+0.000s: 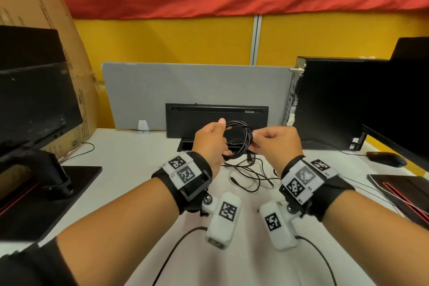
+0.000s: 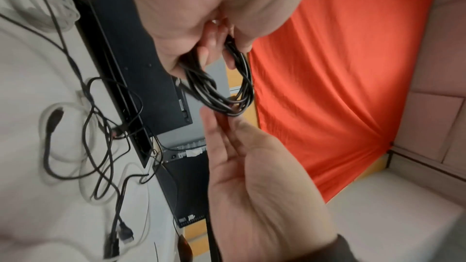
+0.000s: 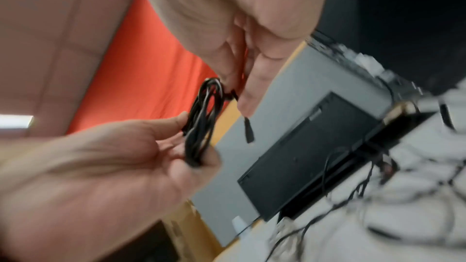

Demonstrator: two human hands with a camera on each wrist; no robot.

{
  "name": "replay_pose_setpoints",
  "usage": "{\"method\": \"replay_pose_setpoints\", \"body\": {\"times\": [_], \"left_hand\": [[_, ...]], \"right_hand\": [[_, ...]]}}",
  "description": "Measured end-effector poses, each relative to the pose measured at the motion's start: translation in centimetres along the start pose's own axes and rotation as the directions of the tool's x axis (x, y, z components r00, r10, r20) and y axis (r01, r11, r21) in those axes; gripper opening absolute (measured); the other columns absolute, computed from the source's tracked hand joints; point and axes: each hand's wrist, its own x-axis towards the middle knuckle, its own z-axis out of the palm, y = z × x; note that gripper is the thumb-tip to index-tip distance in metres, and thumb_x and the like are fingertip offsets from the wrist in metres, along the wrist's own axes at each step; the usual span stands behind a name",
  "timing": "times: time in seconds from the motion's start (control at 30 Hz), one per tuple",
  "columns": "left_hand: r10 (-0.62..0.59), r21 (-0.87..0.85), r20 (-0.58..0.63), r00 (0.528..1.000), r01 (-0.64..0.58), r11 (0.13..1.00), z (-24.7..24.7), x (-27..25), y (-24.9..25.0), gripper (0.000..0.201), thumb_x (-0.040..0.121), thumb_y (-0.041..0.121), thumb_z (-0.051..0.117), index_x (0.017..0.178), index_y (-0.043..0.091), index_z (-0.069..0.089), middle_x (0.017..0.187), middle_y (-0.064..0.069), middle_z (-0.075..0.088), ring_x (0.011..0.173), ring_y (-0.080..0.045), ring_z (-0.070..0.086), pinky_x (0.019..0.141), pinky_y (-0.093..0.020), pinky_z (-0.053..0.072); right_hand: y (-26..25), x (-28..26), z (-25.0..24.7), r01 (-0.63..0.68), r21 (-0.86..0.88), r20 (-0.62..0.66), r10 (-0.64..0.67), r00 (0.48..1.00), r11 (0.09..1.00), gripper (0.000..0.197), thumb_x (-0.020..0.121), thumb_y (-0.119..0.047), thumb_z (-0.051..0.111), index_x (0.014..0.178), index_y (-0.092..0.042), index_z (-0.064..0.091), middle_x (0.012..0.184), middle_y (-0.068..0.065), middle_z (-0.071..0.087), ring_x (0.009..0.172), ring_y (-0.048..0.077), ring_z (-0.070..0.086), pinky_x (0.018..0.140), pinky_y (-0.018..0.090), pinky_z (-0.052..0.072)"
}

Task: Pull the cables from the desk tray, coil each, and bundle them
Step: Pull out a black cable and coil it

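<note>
A black cable coil hangs in the air in front of the open desk tray, whose black lid stands up behind it. My left hand grips the coil's left side with curled fingers. My right hand pinches the coil's right side. In the left wrist view the coil hangs from my left fingers. In the right wrist view a short plug end dangles below the right fingers. Loose black and white cables lie tangled on the white desk under the hands.
A grey divider panel stands behind the tray. A black PC tower and a mouse are on the right, and a monitor on its stand and a cardboard box on the left. A small white adapter sits by the divider.
</note>
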Motion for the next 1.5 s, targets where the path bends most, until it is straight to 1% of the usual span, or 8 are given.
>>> {"method": "replay_pose_setpoints", "body": {"times": [0.2,0.33,0.67,0.87,0.97,1.13,1.33,1.5], "left_hand": [[-0.034,-0.110,-0.001,0.999,0.033,0.993,0.3,-0.3,-0.4,0.025,0.104,0.027,0.042,0.097,0.008,0.056,0.058,-0.001,0.030,0.043,-0.010,0.028,0.042,-0.021,0.031],[-0.042,-0.096,-0.028,0.999,0.039,0.995,0.5,-0.1,-0.3,0.022,0.102,0.030,0.044,0.096,0.015,0.060,0.053,0.004,0.032,0.042,-0.008,0.029,0.050,-0.024,0.032],[-0.046,-0.139,0.159,0.986,0.069,0.988,-0.7,0.9,-0.2,0.025,0.102,0.031,0.046,0.113,0.011,0.054,0.064,0.000,0.039,0.052,-0.010,0.037,0.057,-0.025,0.042],[-0.029,0.009,0.376,0.926,0.027,1.000,-2.5,1.3,1.0,0.017,0.103,0.017,0.041,0.100,0.006,0.054,0.069,-0.004,0.045,0.058,-0.014,0.048,0.068,-0.031,0.055],[-0.023,0.064,0.404,0.914,-0.003,0.998,-3.1,1.4,1.5,0.017,0.103,0.014,0.040,0.099,0.005,0.054,0.070,-0.005,0.045,0.059,-0.015,0.050,0.066,-0.031,0.056],[0.000,0.153,0.385,0.923,-0.063,0.986,-3.7,1.7,1.6,0.019,0.102,0.014,0.043,0.095,0.005,0.058,0.075,-0.009,0.057,0.064,-0.018,0.058,0.068,-0.032,0.058],[0.014,0.300,0.310,0.951,-0.112,0.948,-5.7,2.4,1.3,0.025,0.100,0.017,0.049,0.107,0.000,0.065,0.095,-0.016,0.067,0.085,-0.023,0.064,0.079,-0.037,0.056],[-0.032,0.347,0.249,0.968,-0.058,0.936,-7.1,2.5,0.7,0.025,0.099,0.014,0.052,0.108,-0.004,0.066,0.097,-0.017,0.063,0.076,-0.019,0.053,0.060,-0.023,0.044]], "right_hand": [[-0.2,-0.5,1.4,-0.214,0.481,0.083,0.199,0.976,0.850,0.014,0.088,-0.002,0.061,0.086,0.006,0.072,0.089,0.025,0.073,0.081,0.030,0.073,0.072,0.033,0.061],[-0.2,-1.2,1.8,-0.031,0.273,0.026,0.025,0.999,0.961,0.022,0.081,-0.032,0.075,0.089,-0.012,0.076,0.084,0.002,0.076,0.083,0.012,0.073,0.078,0.031,0.058],[-0.1,-1.0,1.9,0.004,0.361,0.042,-0.021,0.999,0.933,0.022,0.082,-0.009,0.074,0.102,-0.017,0.069,0.081,0.000,0.075,0.074,0.011,0.070,0.074,0.033,0.058],[-0.4,-0.4,1.4,-0.164,0.634,0.255,-0.005,0.967,0.756,0.043,0.087,0.004,0.062,0.128,-0.007,0.053,0.082,0.006,0.065,0.074,0.016,0.061,0.079,0.037,0.057],[-0.5,-0.5,1.5,-0.258,0.711,0.350,-0.010,0.937,0.655,0.045,0.090,0.008,0.054,0.133,-0.006,0.048,0.080,0.006,0.069,0.068,0.014,0.063,0.066,0.033,0.057],[-1.0,-0.8,2.5,-0.388,0.748,0.475,-0.027,0.879,0.539,0.049,0.093,0.010,0.044,0.141,0.001,0.039,0.071,0.008,0.064,0.062,0.016,0.058,0.069,0.037,0.052],[-1.2,-0.5,3.5,-0.510,0.716,0.559,0.046,0.828,0.476,0.042,0.092,0.009,0.035,0.132,0.002,0.045,0.066,0.009,0.050,0.061,0.016,0.044,0.061,0.028,0.046],[-1.5,-0.6,5.3,-0.557,0.636,0.599,0.113,0.793,0.534,0.020,0.084,0.004,0.031,0.087,-0.011,0.043,0.057,0.006,0.038,0.053,0.015,0.035,0.058,0.028,0.030]]}}
